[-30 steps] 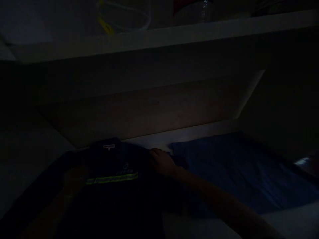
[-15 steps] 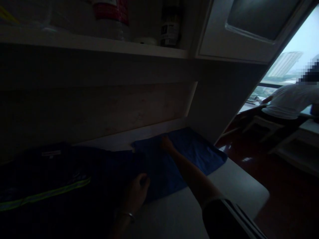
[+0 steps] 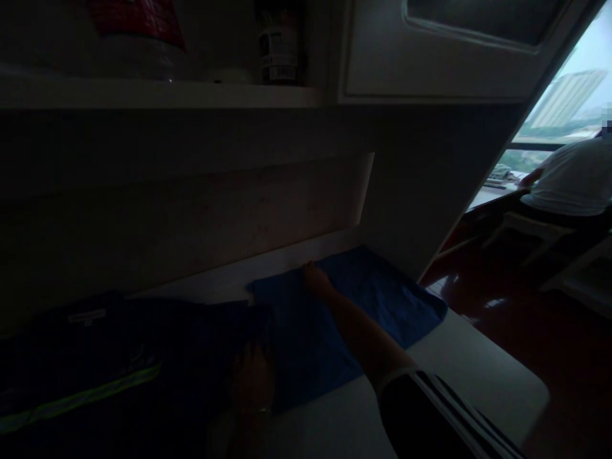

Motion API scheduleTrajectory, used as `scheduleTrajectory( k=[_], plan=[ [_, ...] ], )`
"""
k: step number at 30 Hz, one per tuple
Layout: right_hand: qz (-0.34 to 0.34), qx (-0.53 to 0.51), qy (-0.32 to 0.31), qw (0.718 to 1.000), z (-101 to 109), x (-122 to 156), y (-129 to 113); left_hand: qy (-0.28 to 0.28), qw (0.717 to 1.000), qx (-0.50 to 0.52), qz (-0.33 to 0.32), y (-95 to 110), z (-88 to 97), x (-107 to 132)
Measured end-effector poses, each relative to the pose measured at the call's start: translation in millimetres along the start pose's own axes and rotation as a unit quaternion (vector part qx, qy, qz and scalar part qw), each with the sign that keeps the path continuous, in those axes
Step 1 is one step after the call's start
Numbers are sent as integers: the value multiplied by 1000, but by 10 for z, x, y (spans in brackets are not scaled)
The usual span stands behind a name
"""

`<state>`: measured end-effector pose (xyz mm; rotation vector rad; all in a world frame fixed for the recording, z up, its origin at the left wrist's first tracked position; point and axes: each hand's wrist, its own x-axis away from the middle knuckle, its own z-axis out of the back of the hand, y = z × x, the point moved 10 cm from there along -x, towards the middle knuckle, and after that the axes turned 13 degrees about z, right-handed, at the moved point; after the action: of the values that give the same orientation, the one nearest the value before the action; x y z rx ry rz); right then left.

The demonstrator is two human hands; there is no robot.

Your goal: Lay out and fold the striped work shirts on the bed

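Note:
The scene is very dark. A blue cloth (image 3: 377, 306) lies flat on a white table (image 3: 459, 370). My right hand (image 3: 314, 278) rests on the cloth's far left edge, fingers closed on the fabric as far as I can see. My left hand (image 3: 253, 379) presses on the near left edge of the blue cloth, where it meets a dark navy shirt (image 3: 95, 357) with a yellow reflective stripe (image 3: 71, 405). Its fingers are too dark to read.
A shelf (image 3: 157, 94) above holds a red-labelled bottle (image 3: 138, 32) and a dark container (image 3: 280, 41). A cupboard door (image 3: 430, 57) hangs to the right. Another person in a white top (image 3: 568, 178) sits by the window at far right, beyond a dark red floor (image 3: 526, 319).
The view swung right from the navy shirt toward the blue cloth. My right hand moved from the shirt's shoulder to the blue cloth's far edge; my left hand shifted to the cloth's near edge.

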<state>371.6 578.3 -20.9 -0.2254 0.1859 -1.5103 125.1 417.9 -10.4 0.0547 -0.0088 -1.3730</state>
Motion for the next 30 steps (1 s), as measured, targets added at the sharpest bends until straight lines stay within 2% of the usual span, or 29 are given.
scheduleTrajectory(
  k=[3, 5, 8, 10, 11, 12, 13, 16, 17, 18, 19, 20, 22, 24, 26, 28, 30],
  plan=[
    [-10, -9, 35, 999, 61, 98, 28, -8, 999, 45, -1, 3, 6, -18],
    [-15, -18, 62, 998, 122, 188, 50, -29, 993, 111, 20, -63, 12, -44],
    [-18, -30, 102, 994, 259, 358, 79, -61, 968, 238, 45, -167, 76, -54],
    [-12, -36, 126, 991, 381, 517, 96, -88, 938, 329, 55, -211, 150, -13],
    [-8, -38, 139, 990, 447, 620, 105, -112, 912, 389, 68, -234, 170, 27],
    [-4, -39, 151, 988, 511, 744, 120, -149, 871, 460, 86, -246, 165, 85],
    [1, -40, 161, 986, 565, 887, 137, -194, 815, 536, 104, -234, 143, 162],
    [24, -33, 195, 980, 683, 1437, 189, -324, 614, 707, 134, -71, 79, 462],
    [33, -27, 213, 976, 712, 1660, 203, -359, 571, 725, 140, -9, 54, 566],
    [42, -22, 233, 971, 736, 1896, 210, -390, 551, 723, 147, 41, 14, 663],
    [52, -20, 254, 966, 754, 2141, 213, -411, 555, 706, 157, 67, -39, 745],
    [59, -24, 267, 961, 754, 2380, 215, -427, 577, 678, 160, 84, -95, 810],
    [64, -68, 243, 966, 655, 2776, 228, -436, 648, 609, 135, 117, -174, 870],
    [40, -156, 162, 974, 448, 3048, 279, -424, 723, 539, 80, 177, -209, 856],
    [-3, -238, 118, 964, 326, 3221, 375, -401, 775, 488, 33, 247, -224, 793],
    [-49, -262, 160, 950, 415, 3259, 546, -364, 804, 471, 11, 300, -214, 680],
    [-90, -219, 214, 948, 593, 3135, 729, -318, 818, 480, 6, 342, -169, 538]
  ],
)
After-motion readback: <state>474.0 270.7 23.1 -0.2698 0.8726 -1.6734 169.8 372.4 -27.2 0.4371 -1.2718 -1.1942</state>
